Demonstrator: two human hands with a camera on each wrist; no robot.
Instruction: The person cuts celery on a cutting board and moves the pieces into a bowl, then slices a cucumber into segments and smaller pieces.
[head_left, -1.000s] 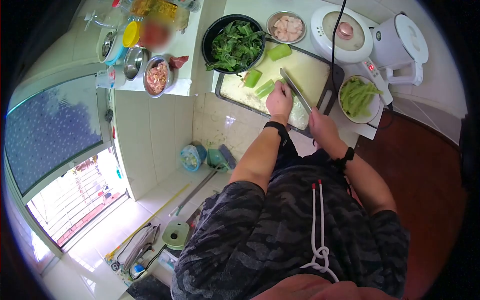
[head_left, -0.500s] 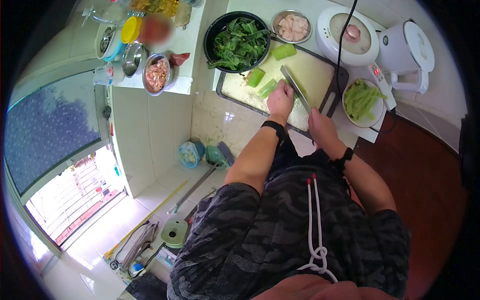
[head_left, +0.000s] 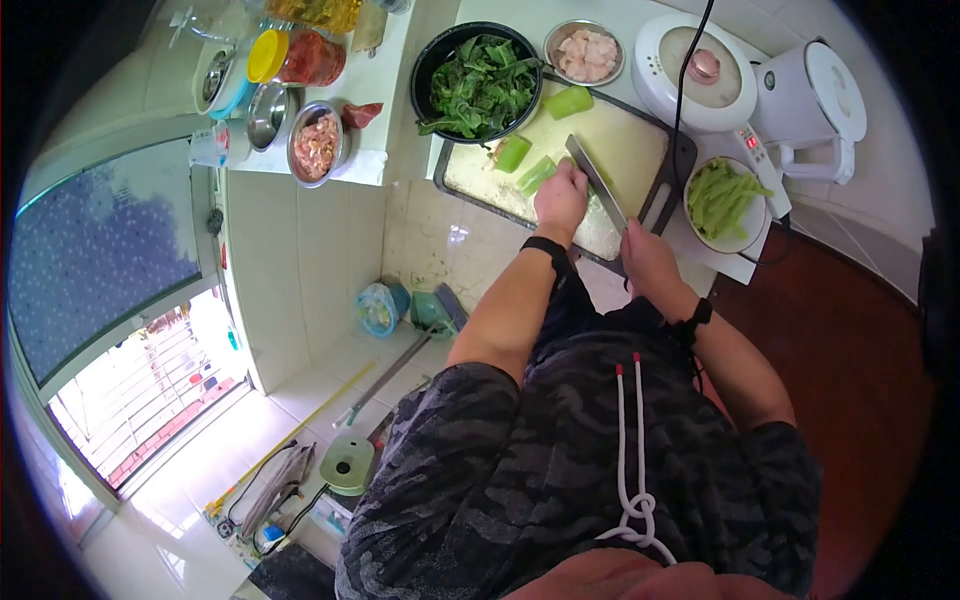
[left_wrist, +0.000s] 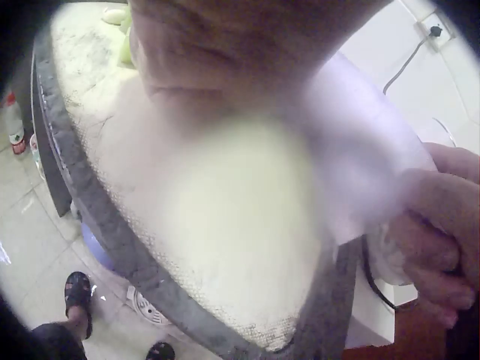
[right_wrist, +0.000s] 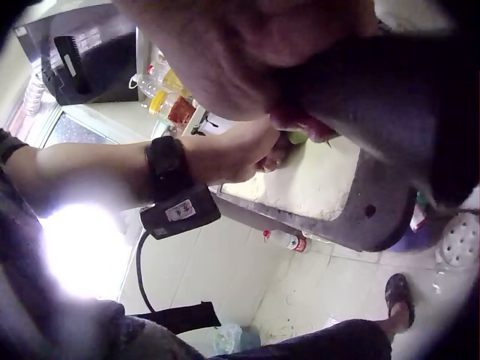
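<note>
My right hand [head_left: 650, 258] grips the handle of a kitchen knife [head_left: 592, 178], whose blade slants across the cutting board [head_left: 635, 150] beside the left fingers. With curled fingers, my left hand [head_left: 562, 200] holds a green stalk piece down on the board; in the right wrist view some green [right_wrist: 298, 138] shows by its fingertips. Left of that hand lies a peeled stalk piece [head_left: 536, 175]. Two more cut pieces, one near the black bowl [head_left: 513, 154] and one at the far edge [head_left: 568, 104], rest on the board. Both hands largely hide the part being cut.
A black bowl of leafy greens [head_left: 480, 90] and a metal bowl of pale meat chunks [head_left: 585, 56] stand behind the board. To the right are a plate of green slices [head_left: 725, 205], a rice cooker [head_left: 695, 75] and a white kettle [head_left: 810, 100]. Minced meat [head_left: 316, 145] sits left.
The head view has shifted slightly, moving the counter a little within it. Both hands keep nearly the same place on the board, the knife still beside the left fingers.
</note>
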